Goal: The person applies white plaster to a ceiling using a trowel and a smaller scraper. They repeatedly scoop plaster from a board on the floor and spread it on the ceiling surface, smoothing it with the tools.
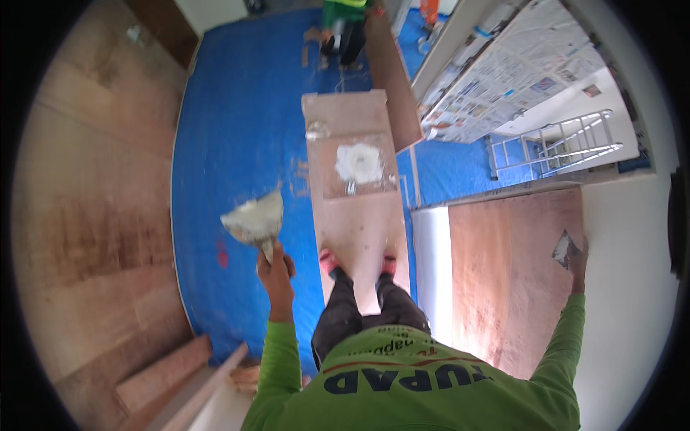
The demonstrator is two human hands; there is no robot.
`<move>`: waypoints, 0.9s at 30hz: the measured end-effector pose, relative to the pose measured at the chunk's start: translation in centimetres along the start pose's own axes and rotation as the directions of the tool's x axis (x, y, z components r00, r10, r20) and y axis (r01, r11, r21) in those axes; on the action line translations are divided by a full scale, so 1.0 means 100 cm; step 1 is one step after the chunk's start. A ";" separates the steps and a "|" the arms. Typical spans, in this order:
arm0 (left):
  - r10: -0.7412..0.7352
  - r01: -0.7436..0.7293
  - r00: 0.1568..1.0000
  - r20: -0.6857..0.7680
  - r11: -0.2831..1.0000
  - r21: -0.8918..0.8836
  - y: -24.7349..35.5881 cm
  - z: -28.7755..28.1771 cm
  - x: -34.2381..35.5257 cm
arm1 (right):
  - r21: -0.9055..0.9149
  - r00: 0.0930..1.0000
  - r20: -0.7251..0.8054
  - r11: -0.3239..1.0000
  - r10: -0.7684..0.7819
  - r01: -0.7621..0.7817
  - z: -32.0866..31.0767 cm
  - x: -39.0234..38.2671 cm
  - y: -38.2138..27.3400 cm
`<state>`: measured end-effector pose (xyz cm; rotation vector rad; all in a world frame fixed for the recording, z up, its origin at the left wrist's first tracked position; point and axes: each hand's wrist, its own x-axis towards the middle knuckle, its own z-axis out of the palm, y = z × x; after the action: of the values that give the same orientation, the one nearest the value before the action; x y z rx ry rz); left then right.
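Blue tarp [237, 129] over floor, wide strip running away from viewer; wood panelling [93, 201] bounding it on left, white wall w/ brown panel [517, 280] on right. Newspaper-covered surface [517, 72] upper right, white metal rack [560, 147] below it. Second person [343, 29] at far end of tarp, well apart.

Standing on long plywood plank [359, 201], raised above tarp; both feet near its close end, toes pointing along it. Putty blob [359, 164] on a board mid-plank, ahead of feet. Loose timber offcuts [172, 373] lower left, below plank level.

Left hand [275, 269] closed round handle of putty hawk [255, 219], loaded w/ pale grey putty, held out over tarp, left of plank. Right hand [577, 262] fingers closed on small putty knife [563, 249], blade against right edge of brown panel, where it meets white wall.

Risks, judged:
- Plank narrow; feet take most of width. Sidestep or lean toward right wall = foot off edge, fall.
- Both hands full, arms wide apart: nothing free to catch balance.
- Hawk tilted = putty sliding off onto tarp.
- Step fwd = shoe into putty blob, slip.
- Knife at panel edge: too steep an angle prob. gouges or smears onto white wall.

Room to move: fwd/back along plank only, fwd limited by blob. Left side open over tarp. Right side tight, wall near. Offcuts block landing spot lower left.
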<state>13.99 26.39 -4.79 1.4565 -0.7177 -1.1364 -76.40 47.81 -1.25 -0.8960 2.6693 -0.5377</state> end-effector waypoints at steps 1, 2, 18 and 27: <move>-0.012 0.012 1.000 0.006 1.000 -0.008 0.000 -0.001 0.000 | -0.145 0.995 -0.061 0.987 -0.076 0.067 0.004 -0.002 0.001; -0.004 0.005 1.000 0.028 1.000 -0.031 0.001 -0.001 0.000 | -0.159 0.974 -0.132 0.974 -0.182 0.160 0.007 -0.005 0.002; 0.020 -0.017 0.974 0.225 1.000 -0.015 0.072 0.023 -0.072 | -0.311 0.902 -0.359 0.942 -0.241 0.128 0.038 -0.112 -0.106; 0.079 -0.090 0.844 0.531 0.996 -0.006 0.134 -0.016 -0.141 | -0.301 0.903 -0.380 0.950 -0.201 0.084 0.011 -0.238 -0.184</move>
<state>12.50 36.74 11.68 1.1085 -1.1674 -1.4859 -48.06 48.72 8.92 -1.1808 3.1331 -0.4233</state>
